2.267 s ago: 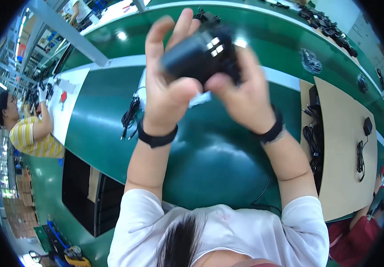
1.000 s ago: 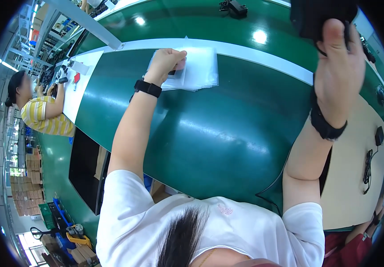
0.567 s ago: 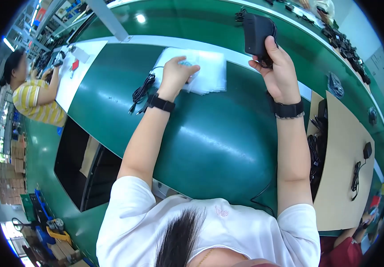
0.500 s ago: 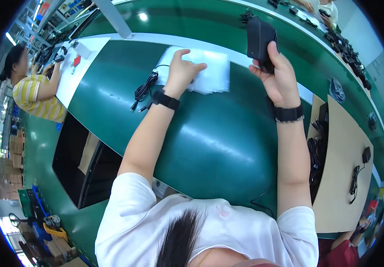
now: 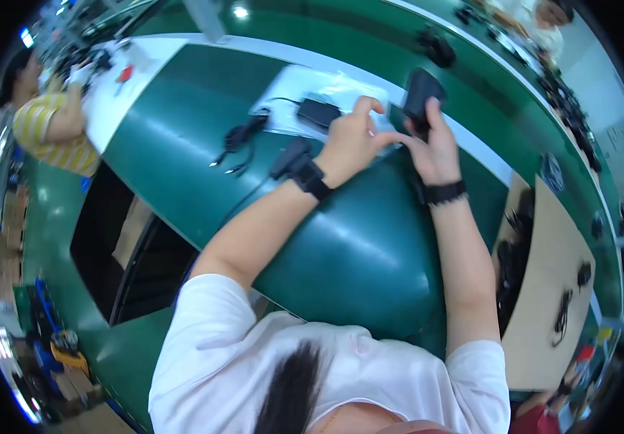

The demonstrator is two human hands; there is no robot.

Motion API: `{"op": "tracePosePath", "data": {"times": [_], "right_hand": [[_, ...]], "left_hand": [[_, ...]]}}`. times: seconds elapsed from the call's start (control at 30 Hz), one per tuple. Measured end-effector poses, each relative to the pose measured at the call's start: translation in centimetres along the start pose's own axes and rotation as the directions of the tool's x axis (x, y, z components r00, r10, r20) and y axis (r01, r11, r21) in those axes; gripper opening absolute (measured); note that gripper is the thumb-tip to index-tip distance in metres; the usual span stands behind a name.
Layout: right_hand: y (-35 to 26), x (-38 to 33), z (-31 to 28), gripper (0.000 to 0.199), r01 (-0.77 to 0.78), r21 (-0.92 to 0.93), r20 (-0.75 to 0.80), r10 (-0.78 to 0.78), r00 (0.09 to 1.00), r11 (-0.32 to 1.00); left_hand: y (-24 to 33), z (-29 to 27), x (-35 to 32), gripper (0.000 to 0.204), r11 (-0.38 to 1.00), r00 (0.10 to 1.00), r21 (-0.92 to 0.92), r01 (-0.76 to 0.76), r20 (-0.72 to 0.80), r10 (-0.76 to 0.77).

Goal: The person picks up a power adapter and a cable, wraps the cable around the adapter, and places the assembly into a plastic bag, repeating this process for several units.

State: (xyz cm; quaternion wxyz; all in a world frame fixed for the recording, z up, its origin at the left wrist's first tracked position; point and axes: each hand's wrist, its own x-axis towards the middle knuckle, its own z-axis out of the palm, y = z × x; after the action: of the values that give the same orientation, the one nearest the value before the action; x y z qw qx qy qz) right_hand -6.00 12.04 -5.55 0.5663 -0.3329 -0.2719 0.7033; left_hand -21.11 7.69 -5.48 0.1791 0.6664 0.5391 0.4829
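My right hand grips a black box-shaped power adapter, held up over the far side of the green table. Close beside it, my left hand has its thumb and forefinger spread, and nothing shows between them. Its thumb reaches to the right hand's thumb. Left of my left hand, another black adapter lies on a stack of clear plastic bags. Its cable joins a tied bundle of black cord, whose plug ends rest on the green surface. Black bands circle both my wrists.
On the right stands a cardboard box with black adapters and cords inside. An open black bin stands at the left below the table edge. A co-worker in yellow stripes sits left. Dark items lie on the far green surface.
My left hand has moved right, off the bags and up to the right hand, uncovering the adapter there. My right hand has come lower and inward with its adapter. The whole view has shifted slightly.
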Motion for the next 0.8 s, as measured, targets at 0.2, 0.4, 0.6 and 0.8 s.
{"op": "tracePosePath", "data": {"times": [0.2, 0.4, 0.6, 0.8], "right_hand": [[-0.1, -2.0, 0.7, 0.04, 0.439, -0.557, 0.179, -0.414, 0.892, 0.705], [-0.2, -2.3, 0.9, 0.043, 0.555, -0.788, 0.427, -0.413, 0.804, 0.265], [-0.9, -3.8, 2.3, 0.046, 0.53, -0.843, 0.461, -0.386, 0.799, 0.092], [-1.4, -4.1, 2.8, 0.046, 0.576, -0.811, 0.567, -0.379, 0.731, -0.104]], "left_hand": [[-3.0, 0.7, -0.2, 0.034, 0.969, 0.975, 0.142, -0.2, 0.126, 0.183], [-1.8, -0.2, 1.4, 0.011, 0.996, 0.966, -0.013, -0.088, -0.247, 0.082], [-0.8, -1.5, 3.1, 0.012, 0.587, 0.837, -0.626, 0.512, 0.211, -0.505], [-2.0, -2.8, 3.8, 0.017, 0.311, 0.74, -0.697, 0.646, 0.475, -0.476]]}}
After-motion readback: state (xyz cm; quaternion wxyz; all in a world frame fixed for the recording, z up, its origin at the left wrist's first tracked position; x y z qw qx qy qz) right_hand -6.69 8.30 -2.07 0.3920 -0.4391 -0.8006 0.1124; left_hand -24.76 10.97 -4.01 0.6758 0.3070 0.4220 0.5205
